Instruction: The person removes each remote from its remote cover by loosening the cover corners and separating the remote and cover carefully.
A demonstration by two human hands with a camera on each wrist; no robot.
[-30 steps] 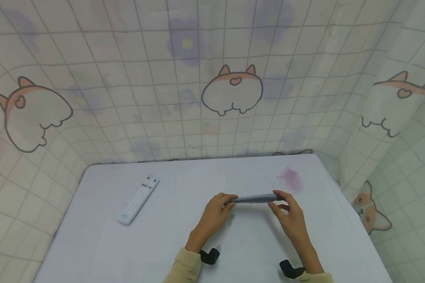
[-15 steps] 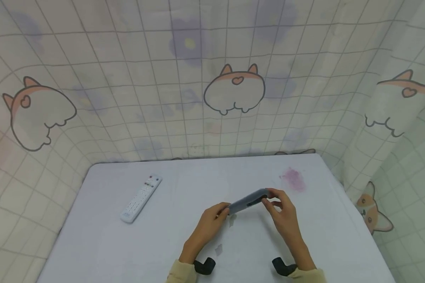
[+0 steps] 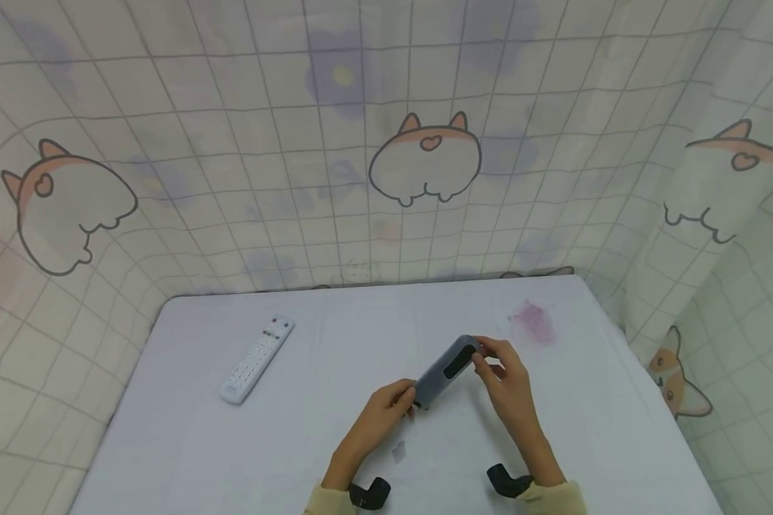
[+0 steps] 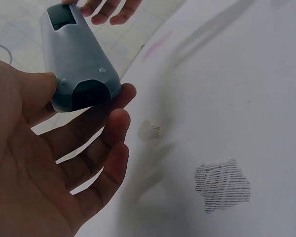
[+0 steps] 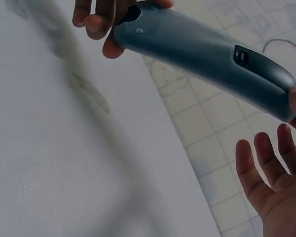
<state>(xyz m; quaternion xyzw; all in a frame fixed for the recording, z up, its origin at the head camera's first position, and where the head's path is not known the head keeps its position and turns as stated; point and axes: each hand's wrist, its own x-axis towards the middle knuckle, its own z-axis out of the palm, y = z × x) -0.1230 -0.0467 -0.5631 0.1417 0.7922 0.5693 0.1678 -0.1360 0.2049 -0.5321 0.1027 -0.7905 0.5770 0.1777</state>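
A grey-blue remote control (image 3: 430, 383) is held above the white table between both hands, tilted up toward its right end. Its back shows, with a dark oblong recess near that raised end. My left hand (image 3: 376, 415) pinches the lower end between thumb and index finger. In the left wrist view, the near end of the grey remote (image 4: 79, 54) has a black arched window and two small bumps. My right hand (image 3: 512, 390) pinches the other end, its thumb beside the recess. In the right wrist view, the remote's body (image 5: 187, 47) spans between both hands, other fingers spread below.
A white remote control (image 3: 258, 361) lies slanted on the left of the white table (image 3: 187, 429). A pink stain (image 3: 533, 322) marks the back right, and a small grey patch (image 3: 399, 451) sits near the left wrist. A checked curtain (image 3: 232, 179) surrounds the back and sides.
The grey remote has turned from level and edge-on to slanted, its back and dark recess coming into view. The left hand has lowered, while the right has shifted slightly left and up.
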